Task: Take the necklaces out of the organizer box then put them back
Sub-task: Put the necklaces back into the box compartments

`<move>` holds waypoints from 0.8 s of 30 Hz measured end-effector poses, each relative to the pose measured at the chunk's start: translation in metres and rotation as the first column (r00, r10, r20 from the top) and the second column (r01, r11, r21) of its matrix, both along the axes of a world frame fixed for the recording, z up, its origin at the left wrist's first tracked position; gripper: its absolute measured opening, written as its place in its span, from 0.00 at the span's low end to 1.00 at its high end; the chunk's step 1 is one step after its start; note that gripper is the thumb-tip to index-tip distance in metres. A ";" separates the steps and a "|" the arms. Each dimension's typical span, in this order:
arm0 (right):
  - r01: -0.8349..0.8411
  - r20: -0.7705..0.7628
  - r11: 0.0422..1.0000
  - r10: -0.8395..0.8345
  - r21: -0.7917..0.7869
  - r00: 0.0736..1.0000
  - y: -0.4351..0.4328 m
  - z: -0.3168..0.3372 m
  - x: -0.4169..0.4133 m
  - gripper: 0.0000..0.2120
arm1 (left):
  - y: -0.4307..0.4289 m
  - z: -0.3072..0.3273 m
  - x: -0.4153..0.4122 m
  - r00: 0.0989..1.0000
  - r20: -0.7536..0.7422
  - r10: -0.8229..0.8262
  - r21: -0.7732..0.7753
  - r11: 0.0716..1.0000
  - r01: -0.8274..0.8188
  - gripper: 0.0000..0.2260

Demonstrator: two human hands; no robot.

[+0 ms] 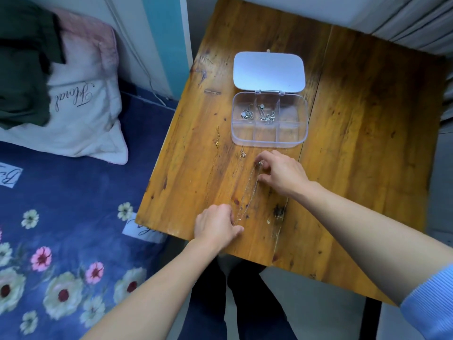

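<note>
Both ends of the silver necklace [250,190] are pinched, left hand [215,225] nearer, right hand [282,171] farther out.

Open worktop [367,119] right of the organizer box [269,139], plenty of passage there! In front, a gold chain [217,141] and a silver chain [245,200] lie stretched across the approach. The flat-open lid [269,71] fills the far side.

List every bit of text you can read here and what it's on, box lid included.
"Floral": looping script on the white pillow, turned sideways to the camera.
Unreadable: script on the left white patch of the bedsheet, cut off by the frame edge.
Unreadable: script on the second white patch, partly hidden beside the table.
None visible on the organizer box lid.
</note>
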State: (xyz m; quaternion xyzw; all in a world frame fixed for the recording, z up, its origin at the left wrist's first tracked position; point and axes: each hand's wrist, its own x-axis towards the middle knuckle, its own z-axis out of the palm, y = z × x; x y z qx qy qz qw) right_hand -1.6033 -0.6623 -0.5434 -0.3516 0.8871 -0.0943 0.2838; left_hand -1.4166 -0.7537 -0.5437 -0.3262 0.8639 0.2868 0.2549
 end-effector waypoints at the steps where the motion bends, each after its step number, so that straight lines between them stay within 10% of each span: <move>1: 0.012 -0.001 1.000 -0.012 0.006 1.000 -0.001 -0.001 -0.001 0.14 | 0.002 0.000 0.002 1.000 0.016 -0.021 -0.015 1.000 0.021 0.14; 6: 0.050 -0.013 0.998 -0.050 0.026 0.999 -0.001 -0.004 0.000 0.03 | 0.007 -0.003 0.005 0.999 0.047 -0.018 -0.016 1.000 0.018 0.06; 24: -0.145 -0.030 0.989 0.145 0.005 0.989 0.010 -0.003 0.009 0.11 | -0.013 0.010 0.003 0.959 -0.159 0.235 0.215 0.956 -0.198 0.06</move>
